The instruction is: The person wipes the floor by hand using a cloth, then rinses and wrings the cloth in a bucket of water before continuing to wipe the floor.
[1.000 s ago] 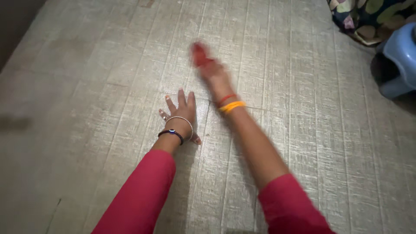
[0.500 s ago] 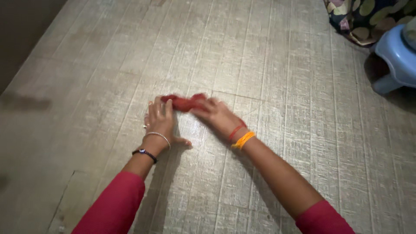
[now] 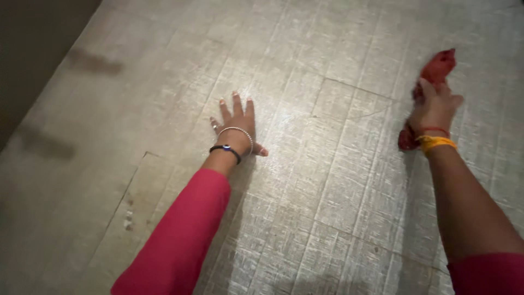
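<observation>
Left hand [image 3: 236, 123] lies spread flat on the pale tiled floor [image 3: 327, 180]; right hand [image 3: 434, 109] clutches a red cloth [image 3: 436, 68] far right.

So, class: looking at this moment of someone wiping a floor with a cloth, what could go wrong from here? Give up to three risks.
1. The floor shines as if wet around the left hand, which lies flat on it and seems to bear weight; it could slip.
2. The right hand grips the red cloth bunched up, so little of it may touch the floor and streaks may remain.
3. The bracelets sit close to the cloth and may get wet.
</observation>
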